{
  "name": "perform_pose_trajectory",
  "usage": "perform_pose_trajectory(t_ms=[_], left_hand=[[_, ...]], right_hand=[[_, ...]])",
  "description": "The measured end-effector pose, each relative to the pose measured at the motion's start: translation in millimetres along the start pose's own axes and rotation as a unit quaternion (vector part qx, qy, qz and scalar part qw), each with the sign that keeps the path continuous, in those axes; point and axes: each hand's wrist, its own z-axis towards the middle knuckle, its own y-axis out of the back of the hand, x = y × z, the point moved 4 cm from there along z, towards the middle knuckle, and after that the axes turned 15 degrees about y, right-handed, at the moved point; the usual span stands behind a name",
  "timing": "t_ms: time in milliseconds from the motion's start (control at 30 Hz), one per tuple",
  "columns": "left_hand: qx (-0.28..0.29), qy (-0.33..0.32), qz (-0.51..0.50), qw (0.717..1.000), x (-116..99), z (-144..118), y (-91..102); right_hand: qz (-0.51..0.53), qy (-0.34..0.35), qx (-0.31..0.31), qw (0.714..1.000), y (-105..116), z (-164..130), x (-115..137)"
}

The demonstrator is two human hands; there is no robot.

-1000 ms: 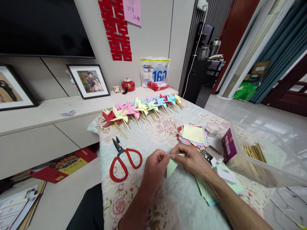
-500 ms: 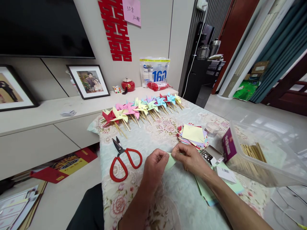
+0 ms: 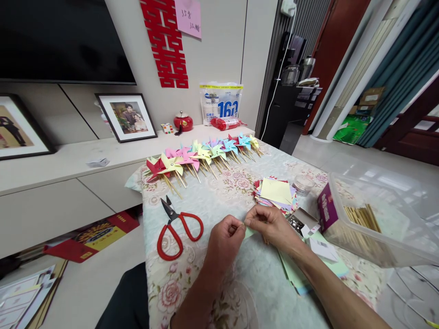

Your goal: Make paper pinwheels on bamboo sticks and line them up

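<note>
Between my two hands is a piece of light green paper, mostly hidden by the fingers. My left hand pinches its left side with thumb and forefinger. From the right, my right hand pinches the same paper, and the fingertips of both hands almost meet. Red-handled scissors lie with their blades parted, left of my left hand. Just beyond my right hand sits a stack of coloured paper squares, a pale yellow one on top. A small box of metal fasteners stands beside my right wrist.
Paper pinwheels on sticks lie in a row along the table's far side. A clear plastic bin with thin sticks stands at the right. Near it are a round clear container, a white box and green paper sheets.
My left hand has shifted slightly right, toward my right hand, and the fingertips are closer together. Less of the green paper shows between them.
</note>
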Motion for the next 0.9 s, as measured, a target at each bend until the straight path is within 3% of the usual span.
perform_pose_trajectory(t_ms=[200,467,667,800,900], left_hand=[[0.022,0.006,-0.024,0.999,1,1,-4.2],[0.013,0.013,-0.005,1.000,-3,-3,-2.3],[-0.012,0.017,-0.044,0.999,3,4,1.7],[-0.057,0.025,-0.055,0.997,4,4,6.8],[-0.128,0.033,-0.058,0.990,1,1,13.7]], right_hand=[[0.030,0.003,-0.026,0.999,1,0,-3],[-0.005,-0.002,0.005,1.000,2,0,-1],[-0.065,0.048,0.013,0.997,6,1,2],[-0.171,0.132,-0.028,0.976,11,2,5],[-0.289,0.257,-0.073,0.919,13,-2,15]])
